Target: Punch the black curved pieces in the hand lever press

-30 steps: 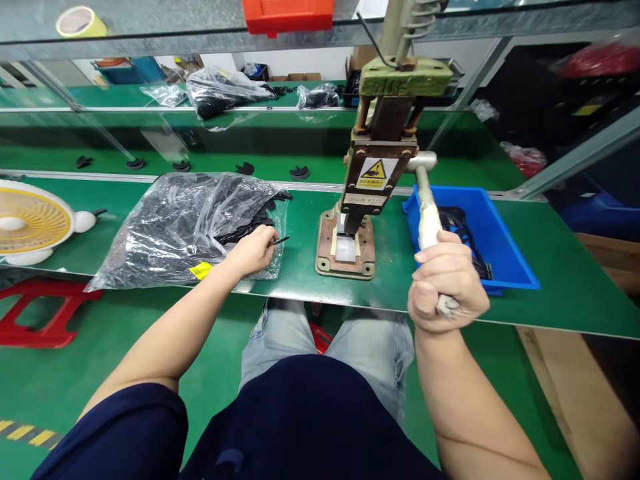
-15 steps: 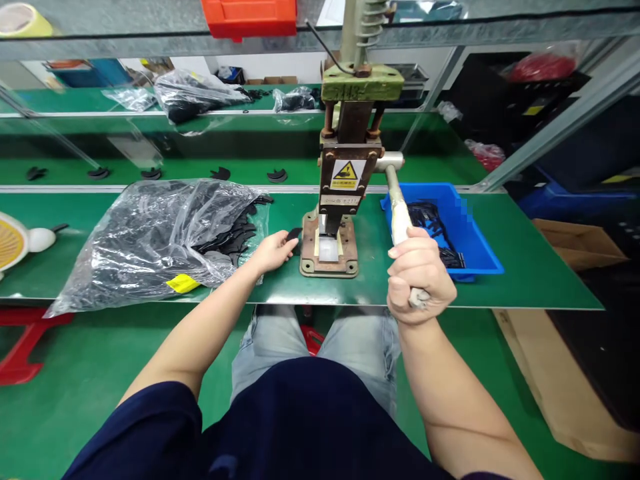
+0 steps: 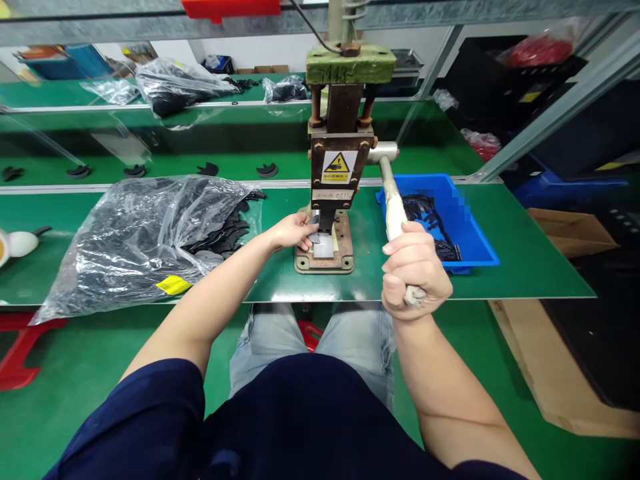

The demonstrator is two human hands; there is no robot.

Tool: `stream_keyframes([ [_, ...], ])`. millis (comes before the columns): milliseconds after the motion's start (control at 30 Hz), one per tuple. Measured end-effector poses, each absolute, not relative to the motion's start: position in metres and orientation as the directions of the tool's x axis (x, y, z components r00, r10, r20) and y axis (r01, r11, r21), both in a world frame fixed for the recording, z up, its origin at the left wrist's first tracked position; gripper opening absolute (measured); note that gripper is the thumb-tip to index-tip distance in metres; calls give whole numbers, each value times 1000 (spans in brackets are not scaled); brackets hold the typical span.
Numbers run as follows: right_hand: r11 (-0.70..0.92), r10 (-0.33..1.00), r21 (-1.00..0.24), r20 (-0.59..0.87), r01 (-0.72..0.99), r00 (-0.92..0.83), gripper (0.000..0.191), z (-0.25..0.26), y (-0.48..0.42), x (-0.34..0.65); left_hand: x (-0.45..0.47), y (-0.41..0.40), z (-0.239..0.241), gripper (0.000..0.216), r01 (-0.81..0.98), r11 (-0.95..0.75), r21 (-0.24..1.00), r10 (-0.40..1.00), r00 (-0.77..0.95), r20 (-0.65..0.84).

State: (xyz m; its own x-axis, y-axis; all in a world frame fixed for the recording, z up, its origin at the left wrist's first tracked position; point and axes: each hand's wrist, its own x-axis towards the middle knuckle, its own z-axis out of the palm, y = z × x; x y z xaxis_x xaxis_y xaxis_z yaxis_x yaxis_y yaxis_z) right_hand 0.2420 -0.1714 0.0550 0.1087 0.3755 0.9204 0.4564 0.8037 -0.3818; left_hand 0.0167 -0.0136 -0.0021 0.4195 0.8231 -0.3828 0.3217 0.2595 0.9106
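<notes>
A hand press (image 3: 334, 167) with a yellow warning label stands on the green bench. My left hand (image 3: 295, 231) pinches a small dark flat piece (image 3: 314, 237) at the left side of the press base (image 3: 325, 263), just under the ram (image 3: 327, 221). Part of that piece is hidden by my fingers. My right hand (image 3: 417, 272) is wrapped round the press lever (image 3: 395, 210), whose grip is covered in pale wrapping. To the left lies a clear plastic bag (image 3: 135, 233), its mouth spilling black curved pieces (image 3: 220, 237).
A blue bin (image 3: 475, 233) with black parts stands right of the press. Several black curved pieces (image 3: 267, 171) sit in a row along the back of the bench. A metal shelf rail (image 3: 100, 25) crosses overhead, and a white round object (image 3: 23, 244) is at far left.
My left hand has moved right, carrying the dark piece from beside the press base to under the ram. My right hand stays on the lever. The view has shifted slightly.
</notes>
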Motion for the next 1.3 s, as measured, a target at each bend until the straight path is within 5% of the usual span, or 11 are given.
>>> stream_keyframes([
  [500,842,333,-344,937,417,100,29,55,-166,243,34,-6,12,22,508,302,807,800,324,-504],
  [767,879,243,-297,952,373,183,37,50,-153,240,0,-86,-16,17,392,-182,902,915,403,10],
  [900,874,243,-310,946,374,217,41,48,-150,239,-82,-97,-5,21,773,-347,531,930,357,87],
  [1033,881,223,-285,954,377,200,38,49,-150,239,-173,-82,14,27,984,-175,41,985,174,15],
  [1300,868,248,-305,950,392,190,36,51,-152,240,-207,-58,9,55,958,-238,-160,955,201,-217],
])
